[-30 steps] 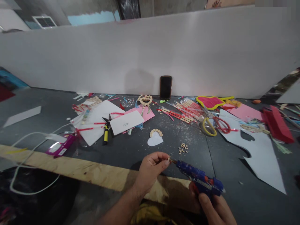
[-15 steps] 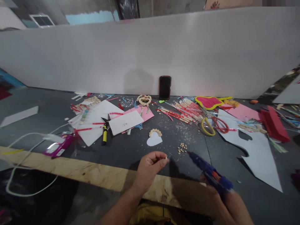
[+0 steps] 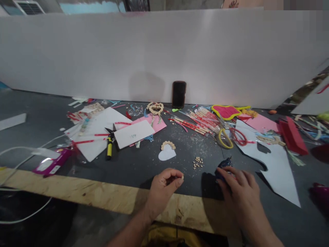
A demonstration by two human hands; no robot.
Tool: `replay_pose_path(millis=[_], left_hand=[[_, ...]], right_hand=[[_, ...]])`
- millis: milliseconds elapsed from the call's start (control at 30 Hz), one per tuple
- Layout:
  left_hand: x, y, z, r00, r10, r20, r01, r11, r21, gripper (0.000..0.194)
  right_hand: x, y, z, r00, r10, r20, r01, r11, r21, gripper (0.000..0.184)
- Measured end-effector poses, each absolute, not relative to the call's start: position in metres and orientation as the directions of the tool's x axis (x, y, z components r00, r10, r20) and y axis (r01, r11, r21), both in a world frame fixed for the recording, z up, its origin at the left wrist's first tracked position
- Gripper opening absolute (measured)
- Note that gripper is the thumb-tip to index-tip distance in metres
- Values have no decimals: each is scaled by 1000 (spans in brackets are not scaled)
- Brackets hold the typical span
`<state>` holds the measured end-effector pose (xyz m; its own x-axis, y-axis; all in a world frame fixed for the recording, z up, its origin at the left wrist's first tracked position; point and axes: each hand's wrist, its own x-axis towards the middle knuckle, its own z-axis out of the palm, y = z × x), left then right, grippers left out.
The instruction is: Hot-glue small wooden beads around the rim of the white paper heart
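Observation:
My left hand (image 3: 166, 185) pinches a tiny pale wooden piece (image 3: 182, 177) between thumb and fingertips, above the table's front edge. In my right hand (image 3: 241, 187) is a dark blue glue gun (image 3: 225, 164), mostly covered by the fingers, close to the table top. A small heap of wooden pieces (image 3: 197, 163) lies between and beyond the two hands. Farther left rests a white paper heart (image 3: 167, 154), its upper rim edged with small wooden pieces (image 3: 169, 143).
Yellow-handled pliers (image 3: 109, 147) and a white card (image 3: 133, 133) lie left. A phone (image 3: 179, 94) leans on the white board behind. Scissors (image 3: 225, 139), wrapped sticks (image 3: 197, 121) and a cut white sheet (image 3: 277, 171) lie right. A purple device (image 3: 55, 163) sits beside white cables.
My right hand has turned the glue gun from pointing at the heap to beside it, lower over the table. My left hand keeps its pinch. The view has shifted slightly right.

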<state>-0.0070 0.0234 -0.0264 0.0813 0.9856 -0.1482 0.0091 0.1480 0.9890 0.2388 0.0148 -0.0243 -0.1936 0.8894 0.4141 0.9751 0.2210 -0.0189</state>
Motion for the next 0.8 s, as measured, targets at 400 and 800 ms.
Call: replay_pose_path(millis=[400, 800], left_hand=[[-15, 20, -20, 115, 993, 4, 122, -18, 992, 7], [-10, 19, -10, 106, 982, 156, 184, -174, 967, 8]], right_hand=[[181, 57, -19, -207, 924, 321, 974, 226, -23, 13], [161, 17, 7, -100, 964, 247, 593, 256, -763, 16]])
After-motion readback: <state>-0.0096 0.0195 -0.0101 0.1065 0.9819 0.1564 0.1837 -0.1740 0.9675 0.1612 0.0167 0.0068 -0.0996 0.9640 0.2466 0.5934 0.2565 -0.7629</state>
